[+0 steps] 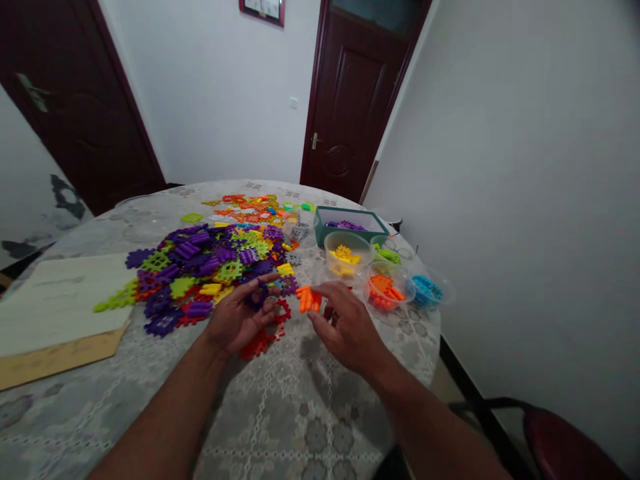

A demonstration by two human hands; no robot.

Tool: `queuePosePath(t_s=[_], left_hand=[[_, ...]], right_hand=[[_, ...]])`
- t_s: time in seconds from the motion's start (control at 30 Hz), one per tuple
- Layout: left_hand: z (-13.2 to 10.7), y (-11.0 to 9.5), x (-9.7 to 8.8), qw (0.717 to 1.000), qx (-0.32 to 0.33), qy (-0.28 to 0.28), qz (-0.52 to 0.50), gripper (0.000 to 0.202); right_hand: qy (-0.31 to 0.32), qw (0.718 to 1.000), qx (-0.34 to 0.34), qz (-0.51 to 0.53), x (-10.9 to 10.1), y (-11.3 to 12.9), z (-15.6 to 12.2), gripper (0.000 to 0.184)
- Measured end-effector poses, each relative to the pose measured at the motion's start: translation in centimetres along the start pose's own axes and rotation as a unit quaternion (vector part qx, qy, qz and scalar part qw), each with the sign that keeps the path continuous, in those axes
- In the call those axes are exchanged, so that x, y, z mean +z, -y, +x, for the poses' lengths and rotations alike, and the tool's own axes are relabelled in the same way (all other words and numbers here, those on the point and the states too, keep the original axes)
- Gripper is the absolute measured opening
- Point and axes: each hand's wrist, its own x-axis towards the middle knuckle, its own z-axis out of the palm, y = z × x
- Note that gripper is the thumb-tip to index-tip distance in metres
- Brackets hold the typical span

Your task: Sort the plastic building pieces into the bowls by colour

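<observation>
My right hand (345, 320) pinches an orange toy building piece (309, 299) with rounded ribs between thumb and fingers, above the tablecloth. My left hand (243, 317) is turned palm up with its fingers curled round a dark purple piece (256, 296). Beside the left hand spreads a heap of purple, green, yellow and red interlocking pieces (200, 267). Red pieces (260, 342) lie just below the left fingers. To the right of my right hand stands a clear bowl of orange pieces (369, 303).
Clear bowls hold yellow (345, 257), green (386, 253) and blue pieces (426, 289). Behind them is a teal-edged box (325, 233) with purple pieces. Flat orange pieces (253, 208) lie at the back; a white sheet (60, 300) on cardboard is at the left. A chair (565, 440) stands at right.
</observation>
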Motion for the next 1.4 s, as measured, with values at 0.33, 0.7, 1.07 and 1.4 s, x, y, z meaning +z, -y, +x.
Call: queuePosePath(t_s=[0.33, 0.7, 1.07, 1.4], left_hand=[[0.1, 0.5, 0.1, 0.998, 0.024, 0.007, 0.059, 0.046], [0.0, 1.0, 0.0, 0.992, -0.011, 0.078, 0.096, 0.054], [-1.1, 0.9, -0.3, 0.986, -0.037, 0.161, 0.017, 0.06], [-0.8, 1.4, -0.8, 0.973, -0.067, 0.189, 0.118, 0.069]], right_hand=[[-0.167, 0.958, 0.06, -0.226, -8.5, -10.8, -0.7, 0.037], [-0.124, 0.986, 0.016, -0.111, -4.1, -5.9, -2.1, 0.029], [0.053, 0.996, -0.043, 0.06, 1.7, 1.2, 0.9, 0.042], [0.077, 0.995, -0.023, 0.053, 4.3, 1.2, 2.0, 0.023]])
